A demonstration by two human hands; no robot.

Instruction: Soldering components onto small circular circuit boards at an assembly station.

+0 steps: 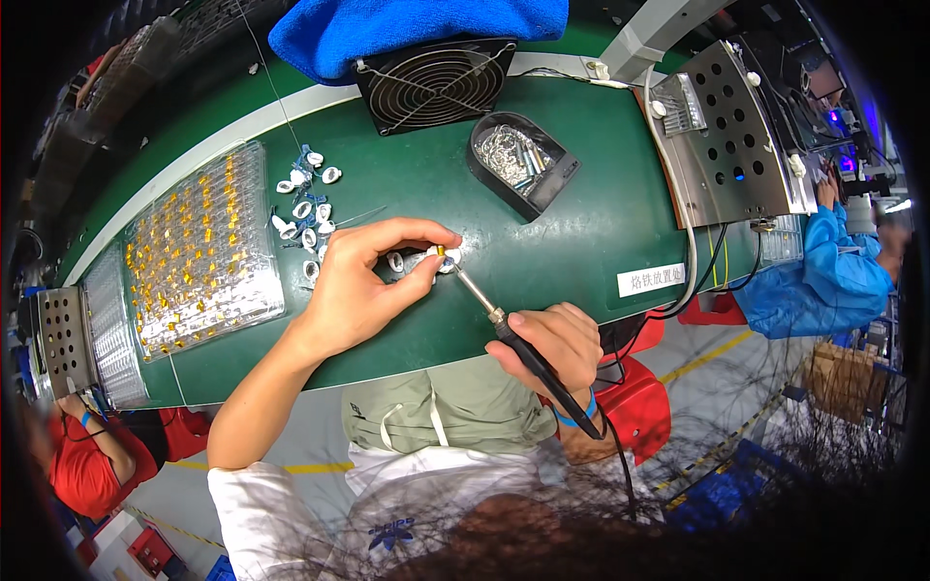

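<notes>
At the middle of the green bench, my left hand (354, 281) is closed in a pinch, thumb and forefinger at a small white part with a gold-coloured piece (442, 251) on it. My right hand (557, 339) grips the black handle of a soldering iron (477, 290). The iron's metal shaft slants up and left, and its tip meets or nearly meets the small part; contact is too small to tell. Beside my left hand lie several white oval parts with blue leads (302, 209). One more white oval part (395, 261) shows between my left thumb and forefinger.
A clear tray (263, 290) of gold-coloured pieces lies at left. Ahead stand a black fan (436, 87) under a blue towel (417, 29), and a black bin (533, 200) holding metal bits. A perforated metal box (693, 165) and cables edge the right. Co-workers sit both sides; red stool (635, 407) behind.
</notes>
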